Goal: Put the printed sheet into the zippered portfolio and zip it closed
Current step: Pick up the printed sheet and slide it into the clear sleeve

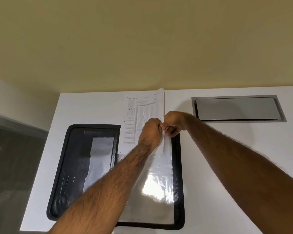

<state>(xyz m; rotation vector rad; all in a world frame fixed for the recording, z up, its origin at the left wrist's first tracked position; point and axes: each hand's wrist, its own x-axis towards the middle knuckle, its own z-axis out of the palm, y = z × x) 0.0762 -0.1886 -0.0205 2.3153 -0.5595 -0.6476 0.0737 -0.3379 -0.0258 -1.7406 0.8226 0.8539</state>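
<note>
A black zippered portfolio (64, 174) lies open flat on the white table (227, 157), its left half showing inner pockets. On its right half lies a clear plastic sleeve (159, 183). The printed sheet (140, 115) sticks out past the portfolio's far edge, its lower end at the sleeve's mouth. My left hand (150, 132) and my right hand (173, 123) meet at the top of the sleeve, both with curled fingers pinching the sleeve's edge and the sheet. What each finger holds is partly hidden.
A grey metal cable hatch (237, 108) is set into the table at the far right. The table's far edge meets a yellow wall (142, 48). To the left the table ends above a dark floor (10, 166).
</note>
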